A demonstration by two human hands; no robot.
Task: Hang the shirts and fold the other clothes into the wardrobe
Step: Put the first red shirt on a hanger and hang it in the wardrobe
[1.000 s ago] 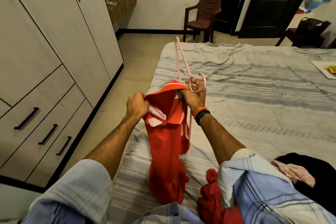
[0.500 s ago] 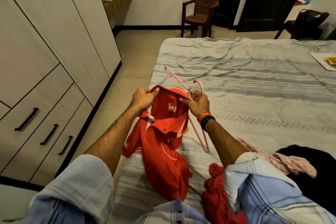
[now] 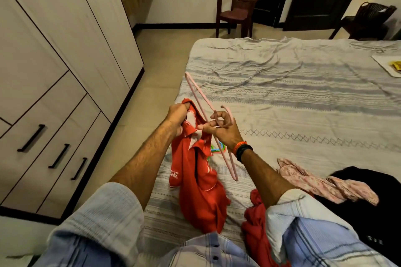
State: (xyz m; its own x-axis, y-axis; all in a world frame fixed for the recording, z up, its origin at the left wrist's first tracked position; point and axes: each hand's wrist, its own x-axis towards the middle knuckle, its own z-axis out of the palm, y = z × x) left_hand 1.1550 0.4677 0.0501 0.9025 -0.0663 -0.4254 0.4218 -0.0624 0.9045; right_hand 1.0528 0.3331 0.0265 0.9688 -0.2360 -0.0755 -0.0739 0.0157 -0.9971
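Observation:
A red polo shirt point(image 3: 199, 184) with white trim hangs over the near left corner of the bed point(image 3: 303, 97). My left hand point(image 3: 176, 118) grips its collar at the top. My right hand point(image 3: 221, 129) holds a pink plastic hanger point(image 3: 198, 93) by its neck, fingers curled round it, and pinches the other side of the collar. The hanger lies tilted, one arm pointing up-left, the other down past my wrist. The wardrobe point(image 3: 54, 60) stands on the left with its doors and drawers closed.
More clothes lie at the bed's near right: a dark red garment point(image 3: 256, 236), a pink floral one point(image 3: 321, 182) and a black one point(image 3: 368, 197). Coloured hangers point(image 3: 217, 149) peek out behind the shirt. A brown chair point(image 3: 238, 0) stands beyond the bed.
The hanger has tipped from upright to slanted and come down beside the collar. The shirt has dropped lower and my left hand has bunched the collar tighter.

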